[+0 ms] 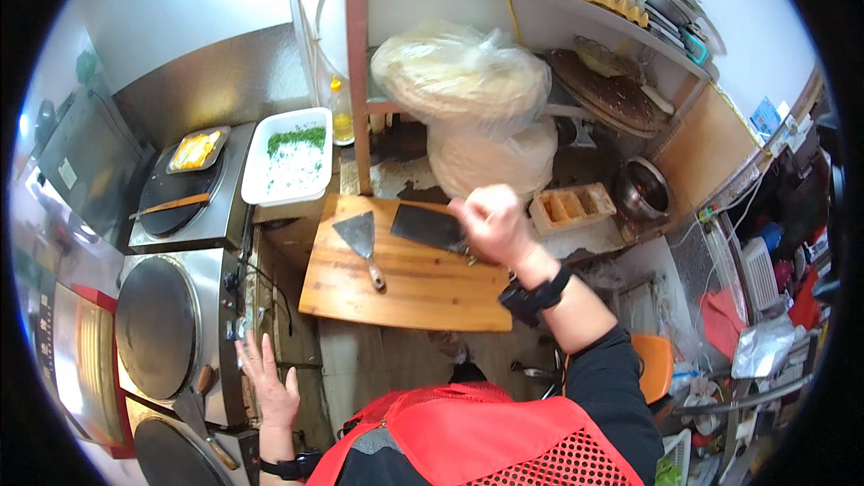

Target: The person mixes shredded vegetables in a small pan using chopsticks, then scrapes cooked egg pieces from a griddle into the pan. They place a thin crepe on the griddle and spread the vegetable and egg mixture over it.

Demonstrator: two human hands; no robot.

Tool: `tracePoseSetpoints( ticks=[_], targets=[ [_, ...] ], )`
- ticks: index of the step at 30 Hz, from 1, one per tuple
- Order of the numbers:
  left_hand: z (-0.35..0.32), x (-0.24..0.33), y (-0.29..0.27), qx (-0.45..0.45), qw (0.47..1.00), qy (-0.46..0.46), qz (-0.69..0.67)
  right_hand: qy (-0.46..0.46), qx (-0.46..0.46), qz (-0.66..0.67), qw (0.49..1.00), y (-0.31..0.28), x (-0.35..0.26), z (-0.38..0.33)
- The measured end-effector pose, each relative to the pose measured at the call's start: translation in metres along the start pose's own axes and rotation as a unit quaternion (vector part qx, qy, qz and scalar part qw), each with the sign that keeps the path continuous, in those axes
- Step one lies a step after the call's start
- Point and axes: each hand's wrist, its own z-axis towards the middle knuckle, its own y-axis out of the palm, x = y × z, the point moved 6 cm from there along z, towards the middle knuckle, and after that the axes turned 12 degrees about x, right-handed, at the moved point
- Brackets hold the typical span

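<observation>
My right hand [493, 225] is curled closed over the right end of a dark cleaver [427, 227]. The blade lies flat on a wooden board [409, 292]; the hand hides the handle, so whether the fingers grip it does not show. Left of the cleaver, a scraper [358, 238] with a wide metal blade and wooden handle rests on the board. My left hand [270, 387] holds nothing, fingers spread, beside the front of a round black griddle [157, 328].
A white tub [286, 182] holds chopped greens and something white. Behind the board are bagged flatbreads [459, 72], a sectioned seasoning box [571, 209] and a metal pot [642, 189]. Another griddle [171, 456], a spatula [193, 414] and an oil bottle [341, 112] stand left; an orange stool [652, 367] is right.
</observation>
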Motion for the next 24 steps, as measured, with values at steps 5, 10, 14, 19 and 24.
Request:
tracePoseSetpoints(
  ticks=[5, 10, 14, 19, 24],
  targets=[
    [0.042, 0.067, 0.039, -0.032, 0.983, -0.070, -0.168, 0.041, 0.104, 0.010, 0.994, -0.052, 0.153, 0.128],
    [0.145, 0.227, 0.064, -0.008, 0.988, 0.127, -0.086, 0.014, 0.027, 0.021, 0.999, -0.023, 0.263, 0.229],
    [0.232, 0.314, 0.095, 0.003, 0.964, 0.246, -0.100, -0.017, -0.153, -0.028, 0.988, 0.028, 0.290, 0.234],
    [0.346, 0.392, 0.120, 0.083, 0.948, 0.286, -0.115, 0.003, -0.094, 0.071, 0.993, 0.014, 0.281, 0.233],
    [0.443, 0.420, 0.179, 0.092, 0.969, 0.200, -0.114, 0.051, -0.037, 0.243, 0.968, -0.021, 0.272, 0.223]
  ],
)
